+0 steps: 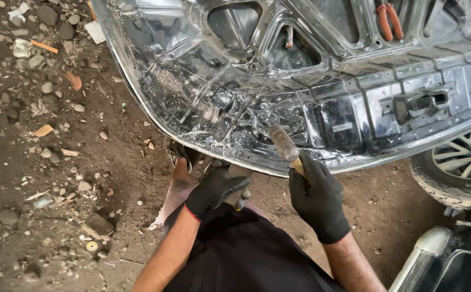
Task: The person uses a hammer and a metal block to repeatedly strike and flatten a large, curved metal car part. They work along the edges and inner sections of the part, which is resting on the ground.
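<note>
— Across the top of the view, what is that big thing?
— A bare metal car panel, dented near its lower edge. Stiff and likely heavy, with sharp-looking rims; best gripped along the folded edge.
— And the tyre?
— Just right of the panel, on the dirt ground.
— The hands?
— Both gloved. The right hand is closed round a hammer, its head at the crumpled spot. The left hand is curled on a small metal block, hard to make out, under the panel's edge.
</note>
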